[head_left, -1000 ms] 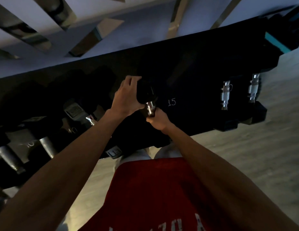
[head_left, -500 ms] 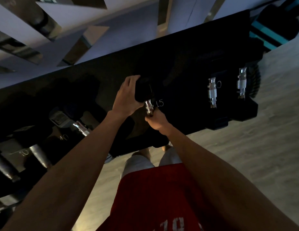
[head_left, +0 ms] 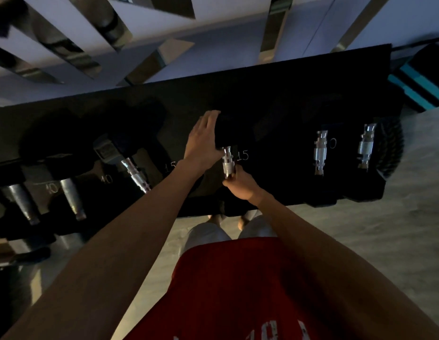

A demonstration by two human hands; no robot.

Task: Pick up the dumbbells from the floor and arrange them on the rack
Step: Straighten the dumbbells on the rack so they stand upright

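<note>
Our single head camera: above rack (head_left: 299,94), facing steeply down, close to rack's front edge; floor (head_left: 360,241) right of rack.

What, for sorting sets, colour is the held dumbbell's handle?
Shiny silver; the handle shows best in the head view.

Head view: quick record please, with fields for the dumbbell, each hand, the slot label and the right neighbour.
dumbbell: at the middle of the rack, handle toward the person
left hand: flat against its far head
right hand: grips the handle's near end
label: 15, right of the handle
right neighbour: another dumbbell, clear gap between
</note>
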